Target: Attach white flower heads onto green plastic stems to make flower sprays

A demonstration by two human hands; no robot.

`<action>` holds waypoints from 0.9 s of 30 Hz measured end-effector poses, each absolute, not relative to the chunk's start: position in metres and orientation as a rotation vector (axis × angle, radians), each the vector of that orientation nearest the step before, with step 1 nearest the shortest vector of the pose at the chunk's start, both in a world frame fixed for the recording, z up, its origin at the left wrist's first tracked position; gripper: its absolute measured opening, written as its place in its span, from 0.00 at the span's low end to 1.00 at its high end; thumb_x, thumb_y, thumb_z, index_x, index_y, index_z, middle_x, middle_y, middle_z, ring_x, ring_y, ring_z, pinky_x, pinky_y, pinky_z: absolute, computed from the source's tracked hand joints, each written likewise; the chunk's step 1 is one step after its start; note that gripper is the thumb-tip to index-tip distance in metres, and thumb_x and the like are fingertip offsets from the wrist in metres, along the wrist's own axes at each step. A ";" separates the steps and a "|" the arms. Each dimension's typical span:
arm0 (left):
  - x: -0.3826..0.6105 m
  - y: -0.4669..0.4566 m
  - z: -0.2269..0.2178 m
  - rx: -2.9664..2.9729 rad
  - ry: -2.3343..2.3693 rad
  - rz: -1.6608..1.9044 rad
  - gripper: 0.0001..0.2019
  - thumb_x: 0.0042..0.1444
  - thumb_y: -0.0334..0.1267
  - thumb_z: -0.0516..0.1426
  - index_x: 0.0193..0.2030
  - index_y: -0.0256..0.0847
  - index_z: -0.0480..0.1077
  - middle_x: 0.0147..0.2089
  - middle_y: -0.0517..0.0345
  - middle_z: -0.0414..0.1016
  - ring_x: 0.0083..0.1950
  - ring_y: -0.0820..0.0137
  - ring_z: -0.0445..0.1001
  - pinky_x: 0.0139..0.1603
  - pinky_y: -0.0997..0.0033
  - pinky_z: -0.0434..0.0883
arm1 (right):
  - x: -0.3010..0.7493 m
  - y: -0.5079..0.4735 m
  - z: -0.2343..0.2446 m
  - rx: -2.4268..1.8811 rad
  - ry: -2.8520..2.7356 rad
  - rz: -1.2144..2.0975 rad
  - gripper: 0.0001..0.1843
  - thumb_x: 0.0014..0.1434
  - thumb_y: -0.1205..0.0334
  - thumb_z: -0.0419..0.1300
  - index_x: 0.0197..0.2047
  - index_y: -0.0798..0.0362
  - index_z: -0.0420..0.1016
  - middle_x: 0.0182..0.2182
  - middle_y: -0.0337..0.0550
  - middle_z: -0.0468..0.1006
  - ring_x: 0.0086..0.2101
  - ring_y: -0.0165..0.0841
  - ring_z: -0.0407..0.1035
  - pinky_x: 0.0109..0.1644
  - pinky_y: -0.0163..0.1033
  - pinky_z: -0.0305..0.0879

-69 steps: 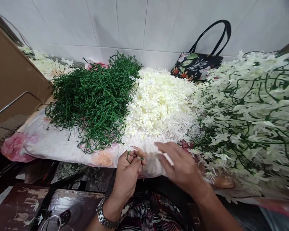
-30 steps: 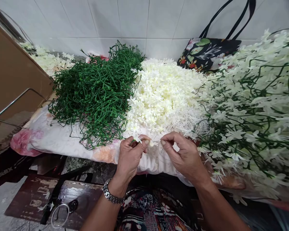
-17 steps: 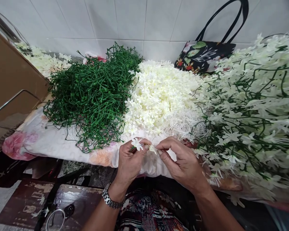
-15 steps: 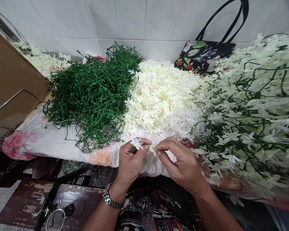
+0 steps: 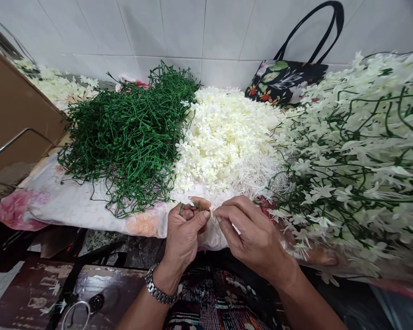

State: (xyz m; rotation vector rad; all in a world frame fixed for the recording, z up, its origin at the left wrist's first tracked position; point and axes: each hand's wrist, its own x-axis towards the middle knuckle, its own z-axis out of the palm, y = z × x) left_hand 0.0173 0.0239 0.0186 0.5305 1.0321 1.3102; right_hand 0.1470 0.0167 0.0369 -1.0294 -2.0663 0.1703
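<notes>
My left hand is closed, with a green plastic stem between its fingers; thumb and forefinger pinch near its end. Facing it, my right hand is pinched, its fingertips almost meeting the left ones around a small pale piece that I cannot make out clearly. Beyond both hands lies a heap of white artificial blossoms, with thin white stamen strands at its near right side. To the left is a big tangle of green stems. Assembled white flower sprays are piled at the right.
A flower-patterned cloth lies under the heaps. Against the tiled wall leans a black floral bag. A cardboard box stands at the left. Below is a worn brown wooden surface with a metal ring near it.
The white flower that showed at my left fingers is out of sight, and a green stem shows there instead. My right fingertips have come closer to the left ones. The view has shifted slightly.
</notes>
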 end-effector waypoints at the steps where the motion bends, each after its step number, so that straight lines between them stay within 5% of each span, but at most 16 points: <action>1: 0.018 0.024 0.020 0.509 1.035 1.322 0.10 0.31 0.29 0.66 0.22 0.34 0.69 0.20 0.67 0.65 0.18 0.83 0.57 0.18 0.83 0.56 | 0.146 0.017 0.037 -1.029 -2.061 0.178 0.11 0.60 0.76 0.50 0.33 0.55 0.70 0.27 0.45 0.71 0.32 0.33 0.67 0.34 0.38 0.66; 15: 0.013 0.019 0.002 0.715 1.229 1.302 0.14 0.34 0.33 0.66 0.18 0.36 0.63 0.15 0.69 0.62 0.18 0.81 0.58 0.18 0.82 0.58 | 0.149 0.020 0.041 -1.025 -1.976 0.478 0.09 0.59 0.75 0.50 0.35 0.55 0.68 0.29 0.42 0.71 0.32 0.30 0.66 0.34 0.35 0.64; 27: 0.019 0.021 0.014 0.651 1.102 1.303 0.11 0.34 0.34 0.67 0.22 0.35 0.68 0.18 0.66 0.67 0.17 0.82 0.58 0.17 0.82 0.57 | 0.153 0.015 0.037 -1.092 -1.885 0.558 0.05 0.60 0.67 0.54 0.41 0.53 0.67 0.31 0.41 0.71 0.32 0.30 0.66 0.36 0.36 0.67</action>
